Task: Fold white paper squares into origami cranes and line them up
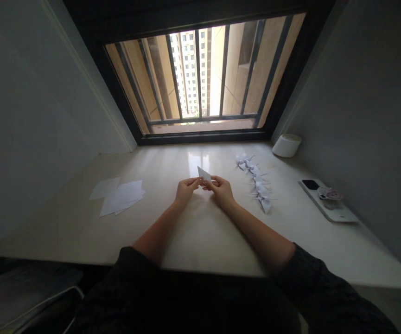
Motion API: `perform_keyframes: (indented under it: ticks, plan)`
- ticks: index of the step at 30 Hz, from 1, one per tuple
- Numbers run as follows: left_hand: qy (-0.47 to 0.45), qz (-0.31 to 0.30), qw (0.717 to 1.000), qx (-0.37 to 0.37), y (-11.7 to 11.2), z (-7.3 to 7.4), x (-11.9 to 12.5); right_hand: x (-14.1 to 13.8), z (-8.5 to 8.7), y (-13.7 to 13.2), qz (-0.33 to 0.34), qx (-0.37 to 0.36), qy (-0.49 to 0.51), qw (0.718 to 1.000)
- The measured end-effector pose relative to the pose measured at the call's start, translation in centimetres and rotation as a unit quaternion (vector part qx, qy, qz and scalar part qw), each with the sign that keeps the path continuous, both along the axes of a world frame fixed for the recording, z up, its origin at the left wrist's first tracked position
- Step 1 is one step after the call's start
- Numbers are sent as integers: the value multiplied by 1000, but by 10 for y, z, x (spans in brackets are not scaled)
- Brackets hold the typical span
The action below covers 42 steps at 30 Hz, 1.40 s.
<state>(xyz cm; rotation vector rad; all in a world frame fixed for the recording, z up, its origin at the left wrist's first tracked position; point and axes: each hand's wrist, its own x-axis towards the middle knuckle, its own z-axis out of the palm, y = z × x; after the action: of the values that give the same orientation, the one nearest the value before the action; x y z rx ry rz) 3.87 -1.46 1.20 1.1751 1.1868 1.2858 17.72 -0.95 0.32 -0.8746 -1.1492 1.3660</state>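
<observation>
A small piece of folded white paper (pixel 204 174) stands up between my two hands, above the middle of the pale desk (pixel 200 241). My left hand (pixel 186 191) pinches its lower left side, and my right hand (pixel 222 191) pinches its lower right side. Part of the paper is hidden by my fingers. To the left lies a loose pile of white paper sheets (pixel 121 197). To the right, a row of several white origami cranes (pixel 256 183) lies on the desk, nearer my right hand.
A phone (pixel 310 184) lies in a white case (pixel 327 202) with a round pink-and-white item on it at the right. A white cylindrical object (pixel 286 145) stands in the far right corner. A barred window (pixel 203 79) fills the far side, and walls flank the desk.
</observation>
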Motion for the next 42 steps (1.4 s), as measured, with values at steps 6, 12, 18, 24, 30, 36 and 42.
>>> perform_keyframes:
  ticks: [6, 12, 18, 24, 30, 36, 42]
  plan:
    - [4, 37, 999, 16, -2, 0, 0, -1, -5, 1, -7, -2, -38, 999]
    - [-21, 36, 999, 35, -2, -3, 4, -2, -7, 2, -4, 5, -32, 999]
    - [-50, 3, 999, -8, 2, -6, 1, -2, -9, 2, -10, 13, -60, 998]
    - [-49, -50, 997, -27, 5, -4, -7, 0, -5, -3, -7, 37, -112, 993]
    - [-34, 6, 999, -23, 4, -5, -6, 0, -2, -5, 1, 58, -129, 990]
    - [-67, 18, 997, -14, 5, -4, -4, -1, -1, -6, 8, 59, -130, 990]
    - [-71, 45, 996, -1, 2, -2, -4, -3, -2, -7, 11, 60, -133, 989]
